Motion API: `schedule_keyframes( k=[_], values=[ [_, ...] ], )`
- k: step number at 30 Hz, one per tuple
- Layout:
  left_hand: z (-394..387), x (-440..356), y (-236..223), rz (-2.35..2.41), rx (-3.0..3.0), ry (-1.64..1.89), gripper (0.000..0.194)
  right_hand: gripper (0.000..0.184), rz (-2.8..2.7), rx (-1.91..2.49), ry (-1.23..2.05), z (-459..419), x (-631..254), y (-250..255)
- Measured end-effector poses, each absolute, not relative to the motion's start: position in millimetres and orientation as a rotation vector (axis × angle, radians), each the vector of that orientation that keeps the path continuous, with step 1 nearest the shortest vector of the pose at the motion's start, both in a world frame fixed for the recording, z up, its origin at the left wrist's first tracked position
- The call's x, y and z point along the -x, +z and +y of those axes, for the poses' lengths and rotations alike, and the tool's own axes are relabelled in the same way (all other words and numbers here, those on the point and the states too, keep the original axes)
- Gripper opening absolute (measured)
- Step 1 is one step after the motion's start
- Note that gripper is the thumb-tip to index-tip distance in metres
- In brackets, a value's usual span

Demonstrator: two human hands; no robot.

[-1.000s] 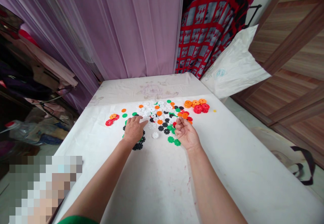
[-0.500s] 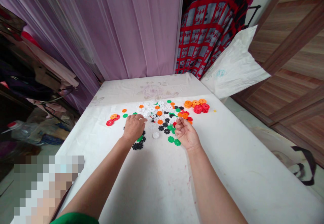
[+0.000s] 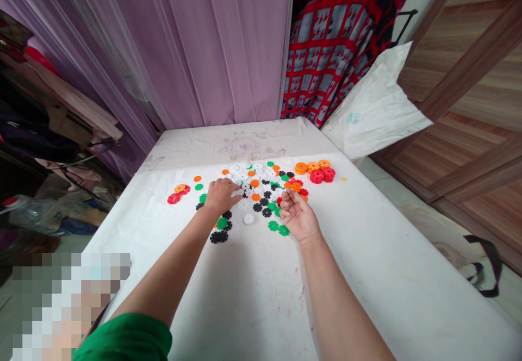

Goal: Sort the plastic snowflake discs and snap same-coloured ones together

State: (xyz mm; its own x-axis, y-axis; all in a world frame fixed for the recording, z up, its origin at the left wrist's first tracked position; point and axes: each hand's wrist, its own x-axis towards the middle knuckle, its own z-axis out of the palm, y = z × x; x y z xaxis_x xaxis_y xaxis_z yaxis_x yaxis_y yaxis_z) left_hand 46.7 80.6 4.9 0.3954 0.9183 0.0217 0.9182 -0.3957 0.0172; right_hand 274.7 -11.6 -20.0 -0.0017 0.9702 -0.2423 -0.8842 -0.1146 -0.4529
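My left hand (image 3: 221,195) reaches palm down over the left side of a pile of snowflake discs, its thumb apart from its fingers. White snowflake discs (image 3: 244,172) are right by its fingertips. My right hand (image 3: 300,217) is turned palm up at the pile's right side, its fingers curled in. Whether something is between those fingers is hidden. Green snowflake discs (image 3: 273,225) lie just left of it. A single white disc (image 3: 248,219) sits between the hands, and black discs (image 3: 219,237) lie below my left wrist.
Stacked orange discs (image 3: 312,167) and red discs (image 3: 322,175) stand at the right. A few red and orange discs (image 3: 174,199) lie at the left. A white cloth (image 3: 261,296) covers the table. Beyond its right edge is a white sack (image 3: 373,113).
My left hand has moved up and right, further over the white discs, uncovering green and black discs below it. My right hand stays curled in nearly the same place.
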Motion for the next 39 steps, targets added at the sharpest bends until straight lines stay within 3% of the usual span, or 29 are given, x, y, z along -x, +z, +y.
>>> schedule_keyframes(
  k=[11, 17, 39],
  values=[
    [30.9, -31.3, 23.2, 1.605, -2.298, 0.486, 0.032, 0.007, -0.218, 0.585, 1.573, -11.0, -275.1, -20.7],
    [-6.7, -37.1, 21.0, 1.491, -2.306, 0.416, 0.034, 0.004, -0.179, 0.599, 1.565, -12.3, -272.2, -17.7],
    [-4.8, -44.4, 9.2, 1.461, -2.496, 0.316, 0.037, 0.008, -0.232, 0.622, 1.552, -11.9, -272.4, -17.6]
  ],
)
